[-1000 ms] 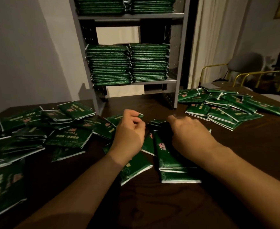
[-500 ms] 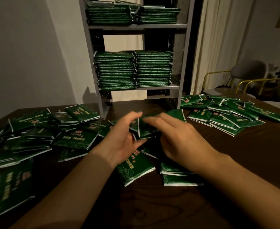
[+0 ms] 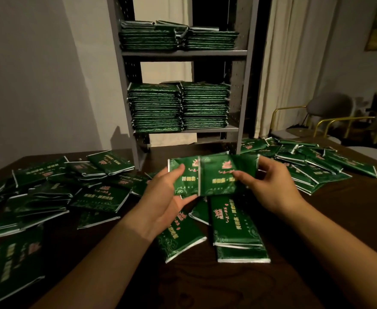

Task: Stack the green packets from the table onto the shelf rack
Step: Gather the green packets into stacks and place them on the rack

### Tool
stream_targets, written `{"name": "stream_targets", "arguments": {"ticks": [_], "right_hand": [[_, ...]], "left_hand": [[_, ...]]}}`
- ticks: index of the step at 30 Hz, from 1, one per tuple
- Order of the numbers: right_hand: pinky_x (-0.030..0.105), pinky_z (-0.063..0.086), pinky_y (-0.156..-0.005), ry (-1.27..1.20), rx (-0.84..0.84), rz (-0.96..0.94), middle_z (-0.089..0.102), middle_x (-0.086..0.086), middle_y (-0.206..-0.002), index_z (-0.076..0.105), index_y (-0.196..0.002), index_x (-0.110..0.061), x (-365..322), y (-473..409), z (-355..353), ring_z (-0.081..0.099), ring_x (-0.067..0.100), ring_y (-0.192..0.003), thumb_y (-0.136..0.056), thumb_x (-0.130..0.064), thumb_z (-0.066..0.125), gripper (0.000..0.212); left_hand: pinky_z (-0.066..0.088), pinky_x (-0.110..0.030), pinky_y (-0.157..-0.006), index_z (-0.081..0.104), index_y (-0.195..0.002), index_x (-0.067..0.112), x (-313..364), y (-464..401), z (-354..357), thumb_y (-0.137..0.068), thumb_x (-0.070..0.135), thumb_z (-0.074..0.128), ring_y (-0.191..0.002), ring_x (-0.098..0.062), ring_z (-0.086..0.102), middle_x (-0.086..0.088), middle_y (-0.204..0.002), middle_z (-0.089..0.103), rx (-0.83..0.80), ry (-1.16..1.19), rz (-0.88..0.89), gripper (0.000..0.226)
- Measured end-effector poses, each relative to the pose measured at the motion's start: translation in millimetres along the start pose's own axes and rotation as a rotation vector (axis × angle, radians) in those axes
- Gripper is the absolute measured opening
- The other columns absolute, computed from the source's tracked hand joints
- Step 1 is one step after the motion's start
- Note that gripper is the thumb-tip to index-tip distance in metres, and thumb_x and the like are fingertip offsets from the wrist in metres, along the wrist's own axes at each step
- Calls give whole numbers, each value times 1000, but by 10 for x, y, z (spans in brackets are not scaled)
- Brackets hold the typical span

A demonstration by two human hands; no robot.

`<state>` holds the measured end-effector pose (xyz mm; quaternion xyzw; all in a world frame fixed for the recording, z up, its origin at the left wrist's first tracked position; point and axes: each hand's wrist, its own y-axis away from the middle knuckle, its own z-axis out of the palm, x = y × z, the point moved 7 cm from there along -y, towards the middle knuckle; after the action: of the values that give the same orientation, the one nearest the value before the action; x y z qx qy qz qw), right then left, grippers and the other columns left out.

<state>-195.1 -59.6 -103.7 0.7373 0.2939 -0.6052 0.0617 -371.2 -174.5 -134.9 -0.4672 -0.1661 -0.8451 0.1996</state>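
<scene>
Above the dark table, both hands hold green packets face up, overlapping side by side. My left hand grips the left packet at its left and lower edge. My right hand pinches the right packet at its right end. Several more green packets lie loose on the table: a heap at the left, some below my hands, another heap at the right. The grey shelf rack stands behind, with packet stacks on its middle shelf and upper shelf.
A white wall rises at the left and a pale curtain hangs right of the rack. Chairs with gold frames stand beyond the table's far right corner. The table's near middle is bare wood.
Both hands have lifted two packets off the table pile and now hold them raised and flat between them. The camera has tilted up, showing more of the rack.
</scene>
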Motion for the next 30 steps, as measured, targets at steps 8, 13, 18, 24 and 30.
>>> {"name": "stream_targets", "arguments": {"ticks": [8, 13, 18, 24, 30], "right_hand": [[38, 62, -71, -137, -131, 93, 76, 1, -101, 71, -109, -17, 90, -3, 120, 75, 19, -88, -89, -11, 69, 20], [18, 58, -74, -72, -60, -56, 75, -7, -99, 67, -106, -19, -60, 47, 286, 71, 1, -89, -79, -16, 81, 31], [35, 60, -85, 151, -127, -91, 74, -6, -102, 66, -107, -22, -46, 33, 204, 71, 7, -93, -68, -47, 84, 50], [42, 47, -107, 765, -579, 130, 53, -5, -133, 45, -138, -30, 95, 172, 163, 53, 18, -121, -44, -72, 80, 109], [38, 45, -109, 794, -707, 237, 59, -7, -131, 47, -138, -19, 137, 182, 22, 55, 18, -121, -41, -54, 89, 112]], "left_hand": [[56, -54, -93, 62, -120, 11, 133, 20, -25, -98, 0, 56, -106, -35, 69, -20, -118, 70, 67, -195, 195, 25], [52, -51, -101, 62, -131, 8, 29, 147, 198, -83, 47, 69, -116, -30, 67, -15, -124, 70, -107, -189, 48, 62], [61, -40, -82, 63, -110, 19, 19, 168, 212, -94, 16, 68, -99, -20, 73, 1, -102, 76, -52, -400, 194, 17], [53, -51, -99, 58, -123, 22, 107, 47, -79, -90, 33, 69, -113, -26, 66, -2, -121, 68, 193, -448, 302, 37], [46, -54, -107, 44, -145, 24, -3, -58, -146, -57, 64, 70, -131, -30, 54, -5, -146, 54, 175, -442, 313, 101]]}}
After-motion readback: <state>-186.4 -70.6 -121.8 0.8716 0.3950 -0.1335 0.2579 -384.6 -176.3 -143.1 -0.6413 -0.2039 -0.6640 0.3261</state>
